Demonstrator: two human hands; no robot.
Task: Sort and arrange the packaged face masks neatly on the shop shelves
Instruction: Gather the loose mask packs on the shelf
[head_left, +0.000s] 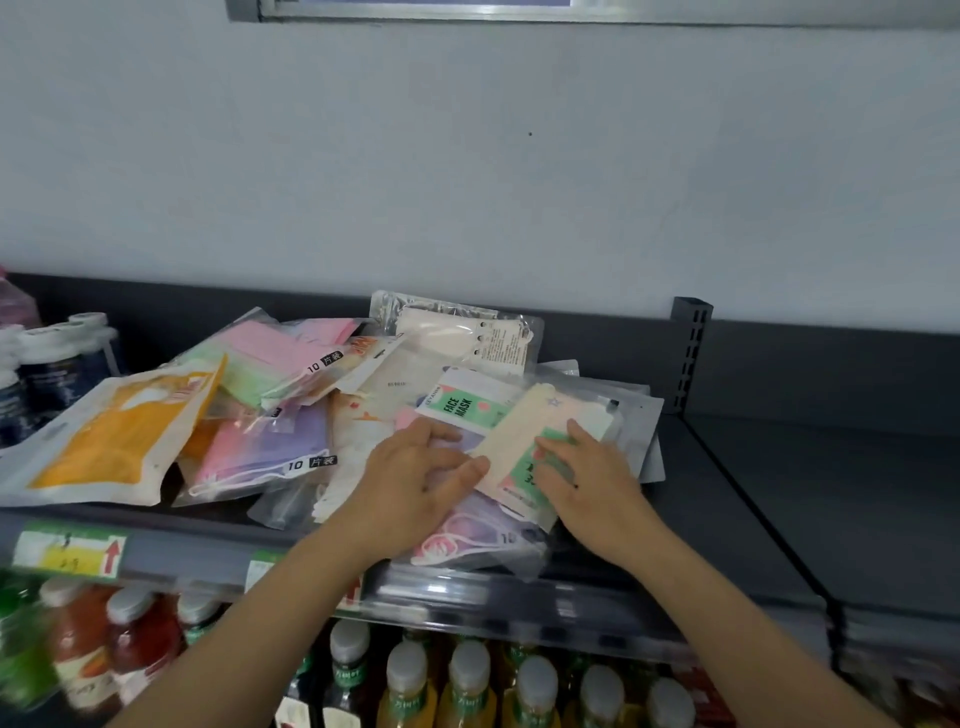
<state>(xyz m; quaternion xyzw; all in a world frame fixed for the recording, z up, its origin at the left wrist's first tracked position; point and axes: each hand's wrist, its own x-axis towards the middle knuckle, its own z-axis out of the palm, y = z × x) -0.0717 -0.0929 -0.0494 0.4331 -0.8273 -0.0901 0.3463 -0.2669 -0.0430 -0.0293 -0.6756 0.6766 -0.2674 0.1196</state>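
Observation:
A loose heap of packaged face masks lies on the dark top shelf (753, 499). An orange-and-white pack (109, 436) lies at the left, pink and purple "10" packs (270, 452) beside it, a white-mask pack (462, 332) at the back. In the middle lies a green "FACE MASK" pack (462, 405). My left hand (415, 473) rests on the heap, its thumb against the edge of a cream-and-green pack (524, 441). My right hand (587, 478) lies flat on that same pack, fingers straight, pressing it down.
Right of the heap the dark shelf runs on past a slotted upright post (688, 353). White-capped containers (57, 358) stand at the far left. Price tags (67, 553) line the shelf front. Bottled drinks (467, 686) fill the shelf below.

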